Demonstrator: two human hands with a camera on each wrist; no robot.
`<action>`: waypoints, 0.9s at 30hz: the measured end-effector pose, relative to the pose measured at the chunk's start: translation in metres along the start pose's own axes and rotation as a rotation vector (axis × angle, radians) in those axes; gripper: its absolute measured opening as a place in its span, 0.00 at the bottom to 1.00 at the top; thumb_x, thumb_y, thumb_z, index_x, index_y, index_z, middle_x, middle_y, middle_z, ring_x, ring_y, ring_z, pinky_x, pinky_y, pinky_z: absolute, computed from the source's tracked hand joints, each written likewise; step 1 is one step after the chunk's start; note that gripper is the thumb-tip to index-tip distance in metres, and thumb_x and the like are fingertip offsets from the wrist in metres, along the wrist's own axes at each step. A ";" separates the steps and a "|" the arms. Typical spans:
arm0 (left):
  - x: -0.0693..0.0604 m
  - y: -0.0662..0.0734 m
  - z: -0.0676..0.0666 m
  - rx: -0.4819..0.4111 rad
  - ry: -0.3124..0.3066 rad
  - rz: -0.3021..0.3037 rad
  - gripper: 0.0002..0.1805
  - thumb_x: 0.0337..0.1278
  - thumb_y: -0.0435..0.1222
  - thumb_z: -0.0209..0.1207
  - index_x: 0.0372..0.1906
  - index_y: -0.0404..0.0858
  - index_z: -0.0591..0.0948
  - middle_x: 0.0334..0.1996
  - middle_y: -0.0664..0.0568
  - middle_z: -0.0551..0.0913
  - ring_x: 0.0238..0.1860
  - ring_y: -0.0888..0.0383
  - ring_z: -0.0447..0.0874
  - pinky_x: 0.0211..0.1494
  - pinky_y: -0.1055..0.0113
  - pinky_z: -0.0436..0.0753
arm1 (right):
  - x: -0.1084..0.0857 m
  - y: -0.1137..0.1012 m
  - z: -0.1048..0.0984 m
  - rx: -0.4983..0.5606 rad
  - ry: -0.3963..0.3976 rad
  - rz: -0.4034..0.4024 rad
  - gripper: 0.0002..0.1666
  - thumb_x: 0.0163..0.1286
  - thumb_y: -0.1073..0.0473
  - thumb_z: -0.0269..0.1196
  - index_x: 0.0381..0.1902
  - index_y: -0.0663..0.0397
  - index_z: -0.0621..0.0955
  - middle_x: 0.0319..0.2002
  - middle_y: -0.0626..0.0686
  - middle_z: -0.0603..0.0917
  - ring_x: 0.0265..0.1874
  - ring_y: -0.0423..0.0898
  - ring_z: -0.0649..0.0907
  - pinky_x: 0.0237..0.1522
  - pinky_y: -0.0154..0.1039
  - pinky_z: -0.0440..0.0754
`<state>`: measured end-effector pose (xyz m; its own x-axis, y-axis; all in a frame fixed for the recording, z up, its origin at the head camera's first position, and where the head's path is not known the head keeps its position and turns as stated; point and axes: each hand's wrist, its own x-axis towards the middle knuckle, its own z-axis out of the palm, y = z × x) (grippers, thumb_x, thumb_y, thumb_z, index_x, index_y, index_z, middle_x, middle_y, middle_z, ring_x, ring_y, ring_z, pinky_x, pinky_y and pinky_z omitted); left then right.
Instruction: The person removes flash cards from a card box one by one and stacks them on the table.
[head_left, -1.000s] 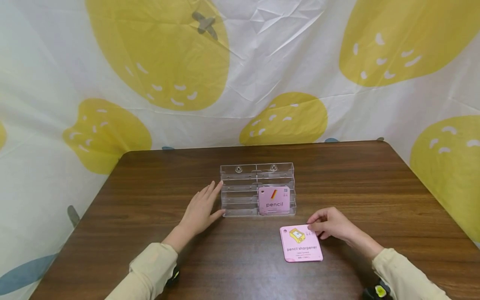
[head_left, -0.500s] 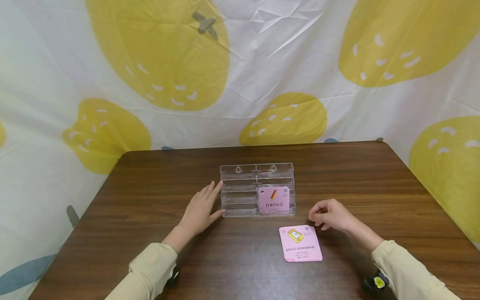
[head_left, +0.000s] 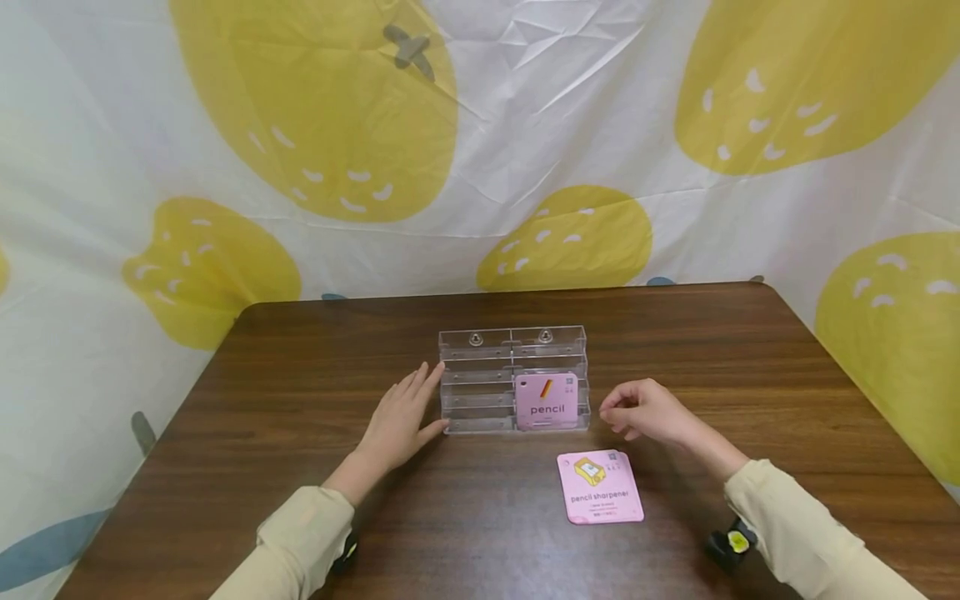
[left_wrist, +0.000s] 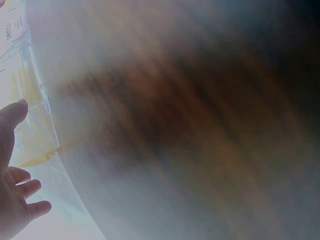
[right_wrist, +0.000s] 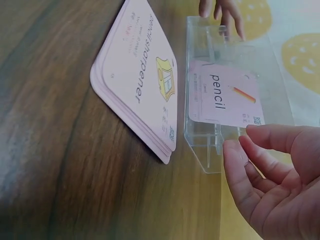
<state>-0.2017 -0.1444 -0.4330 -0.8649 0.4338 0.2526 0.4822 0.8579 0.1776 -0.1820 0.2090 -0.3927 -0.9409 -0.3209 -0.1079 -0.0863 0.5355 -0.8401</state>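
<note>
Chg: R grip [head_left: 647, 408] is off the card stack [head_left: 600, 487], now at its 1 o'clock & nearer the clear holder [head_left: 477, 387]; fingers loosely curled, tips a bit apart, nothing held. L grip [head_left: 397, 421] same as before: fingers straight, tips at holder's edge, approx 8 o'clock. Pencil card [head_left: 547, 400] in holder at 4 o'clock; stack on table [head_left: 450, 542], 5 o'clock of holder. Attn prob. shifting stack → holder.

The tabletop [left_wrist: 175, 110] was blurred in the left wrist view, whose left edge cut off the rack [left_wrist: 41, 125]; the right wrist view's top edge clipped the sharpener card [right_wrist: 142, 75], its small print [right_wrist: 129, 39] illegible.
</note>
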 end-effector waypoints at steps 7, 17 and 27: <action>0.001 0.000 0.001 -0.006 0.003 0.014 0.44 0.52 0.48 0.61 0.70 0.42 0.53 0.65 0.36 0.60 0.63 0.42 0.62 0.61 0.45 0.63 | 0.005 -0.002 0.004 0.026 0.014 -0.001 0.12 0.60 0.63 0.61 0.35 0.70 0.79 0.24 0.53 0.79 0.26 0.45 0.80 0.26 0.40 0.81; 0.001 -0.002 0.002 0.006 0.012 0.013 0.44 0.52 0.48 0.61 0.70 0.42 0.53 0.65 0.36 0.60 0.63 0.42 0.62 0.61 0.45 0.64 | 0.015 -0.011 0.009 0.019 0.091 -0.040 0.13 0.59 0.65 0.62 0.38 0.72 0.78 0.25 0.54 0.80 0.24 0.48 0.79 0.25 0.36 0.80; 0.000 -0.001 0.001 -0.008 0.010 0.009 0.43 0.52 0.48 0.60 0.70 0.42 0.53 0.65 0.36 0.60 0.63 0.42 0.62 0.61 0.45 0.64 | 0.022 -0.013 0.012 -0.001 0.142 -0.039 0.16 0.56 0.62 0.65 0.38 0.70 0.79 0.27 0.55 0.81 0.26 0.46 0.78 0.26 0.37 0.80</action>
<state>-0.2023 -0.1453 -0.4346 -0.8592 0.4386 0.2636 0.4909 0.8519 0.1825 -0.1979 0.1857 -0.3900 -0.9737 -0.2277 0.0007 -0.1234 0.5253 -0.8419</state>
